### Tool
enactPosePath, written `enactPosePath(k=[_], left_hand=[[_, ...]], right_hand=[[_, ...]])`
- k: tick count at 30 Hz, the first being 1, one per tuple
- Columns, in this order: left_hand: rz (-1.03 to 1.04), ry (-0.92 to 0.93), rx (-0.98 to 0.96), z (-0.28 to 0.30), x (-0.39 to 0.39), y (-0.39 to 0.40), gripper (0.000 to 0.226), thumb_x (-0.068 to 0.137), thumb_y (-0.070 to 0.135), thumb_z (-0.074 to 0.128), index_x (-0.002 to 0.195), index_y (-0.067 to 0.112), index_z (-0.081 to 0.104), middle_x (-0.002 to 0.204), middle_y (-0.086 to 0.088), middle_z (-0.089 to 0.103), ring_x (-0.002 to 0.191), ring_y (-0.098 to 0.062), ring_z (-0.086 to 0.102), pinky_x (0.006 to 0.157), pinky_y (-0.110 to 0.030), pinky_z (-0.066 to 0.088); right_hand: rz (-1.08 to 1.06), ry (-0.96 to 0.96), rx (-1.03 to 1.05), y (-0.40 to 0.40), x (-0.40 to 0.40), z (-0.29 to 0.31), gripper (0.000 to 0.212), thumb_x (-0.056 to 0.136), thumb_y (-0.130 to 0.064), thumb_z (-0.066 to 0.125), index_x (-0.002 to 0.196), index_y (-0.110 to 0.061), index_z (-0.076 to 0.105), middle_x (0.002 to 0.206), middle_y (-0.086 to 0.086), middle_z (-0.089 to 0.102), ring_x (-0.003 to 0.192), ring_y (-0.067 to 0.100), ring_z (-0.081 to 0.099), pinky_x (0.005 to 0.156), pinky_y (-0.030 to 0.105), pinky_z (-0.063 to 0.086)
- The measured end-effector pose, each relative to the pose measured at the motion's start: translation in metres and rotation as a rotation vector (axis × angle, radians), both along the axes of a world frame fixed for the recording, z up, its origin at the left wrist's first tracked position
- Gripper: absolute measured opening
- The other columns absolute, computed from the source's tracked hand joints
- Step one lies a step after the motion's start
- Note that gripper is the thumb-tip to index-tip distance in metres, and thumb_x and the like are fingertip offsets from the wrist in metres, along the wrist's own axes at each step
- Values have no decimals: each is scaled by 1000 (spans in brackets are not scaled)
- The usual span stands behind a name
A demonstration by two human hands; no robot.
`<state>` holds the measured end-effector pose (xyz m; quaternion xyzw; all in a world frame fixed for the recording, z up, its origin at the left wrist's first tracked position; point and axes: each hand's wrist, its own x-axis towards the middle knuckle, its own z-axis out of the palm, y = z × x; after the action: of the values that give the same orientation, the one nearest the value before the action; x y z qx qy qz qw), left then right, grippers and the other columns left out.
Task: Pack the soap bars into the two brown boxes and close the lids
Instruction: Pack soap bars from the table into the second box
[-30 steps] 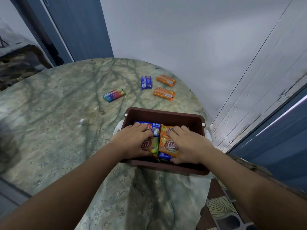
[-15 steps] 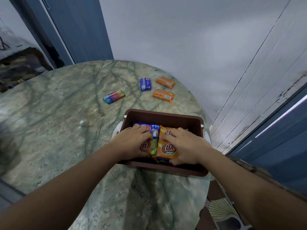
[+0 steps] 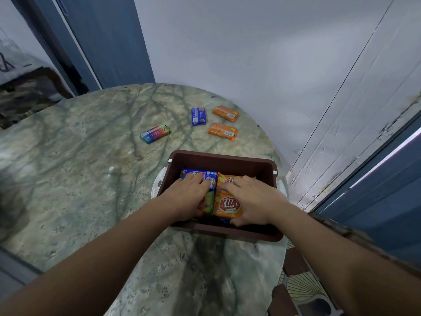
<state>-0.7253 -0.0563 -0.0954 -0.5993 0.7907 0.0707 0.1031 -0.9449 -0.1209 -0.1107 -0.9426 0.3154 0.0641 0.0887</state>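
Wrapped soap bars are being settled flat inside the brown rectangular plastic box [image 3: 222,161] at the near right of the marbled green surface [image 3: 79,179]; next, I judge, comes fetching the four loose bars lying beyond it. The left hand [image 3: 188,193] is pressing the blue-wrapped bar [image 3: 210,176] with relaxed, nearly straight fingers, while the right hand [image 3: 252,199] is lying spread on the orange-wrapped bar [image 3: 227,206], thumb hooking its near edge.

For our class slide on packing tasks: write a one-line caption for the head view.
Both hands, left and right, press soap bars into a brown box; four bars wait on the table.
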Motion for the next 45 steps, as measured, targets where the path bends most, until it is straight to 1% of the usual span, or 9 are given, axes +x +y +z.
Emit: enactPosePath(k=[13,16,20,22,25,29,34,41,45], left_hand=[[16,-6,57,3,5,0,74,81,48,77,142,25,44,138,0,42,129,-23,39,102,-41,39],[30,42,26,8,3,2,68,72,47,81,127,25,47,126,2,45,117,-21,44,93,-38,41],[295,490,-45,19,7,9,56,72,43,86,101,31,39,90,9,61,80,-15,62,65,-34,49],[465,714,-125,32,10,13,50,74,45,87,98,29,47,82,6,65,72,-10,64,58,-30,50],[674,906,-202,36,17,17,35,77,43,85,94,24,60,84,0,69,73,-12,69,66,-39,59],[921,1120,-88,23,20,22,21,90,34,76,101,26,60,95,-5,73,77,-18,75,74,-52,62],[653,547,-76,20,15,32,55,101,26,56,150,25,32,134,-10,54,111,-23,59,91,-37,48],[381,-36,95,20,2,33,64,88,30,73,141,18,39,130,-13,35,118,-32,49,93,-42,50],[246,-243,-5,16,1,25,76,83,43,76,146,26,37,139,-11,33,125,-30,36,101,-42,43]], right_hand=[[12,4,-10,0,-1,0,99,72,-69,73,153,-32,30,142,-4,44,124,19,44,105,37,43],[14,-5,-14,0,-1,0,98,71,-69,73,152,-33,30,141,-4,44,123,19,44,105,37,43],[0,-6,-19,0,0,-1,95,70,-69,74,149,-33,34,136,-4,47,119,19,45,102,37,44],[-4,-13,-13,0,0,-1,96,69,-69,74,149,-33,34,137,-5,47,119,19,46,101,37,44],[-7,-21,10,-1,-1,-1,98,71,-70,73,151,-35,30,142,-6,45,123,18,45,105,38,43],[-7,-9,7,-1,-1,0,100,72,-71,72,154,-32,29,146,-4,43,127,18,44,108,39,42],[-2,-12,4,-1,-1,0,100,73,-71,73,154,-33,28,148,-5,42,129,18,44,108,37,42],[3,-17,3,-1,-1,1,91,73,-69,75,146,-32,34,143,-5,45,125,18,45,105,38,44],[4,-16,-8,0,-1,1,86,73,-70,74,140,-31,38,138,-4,47,120,18,47,101,38,45]])
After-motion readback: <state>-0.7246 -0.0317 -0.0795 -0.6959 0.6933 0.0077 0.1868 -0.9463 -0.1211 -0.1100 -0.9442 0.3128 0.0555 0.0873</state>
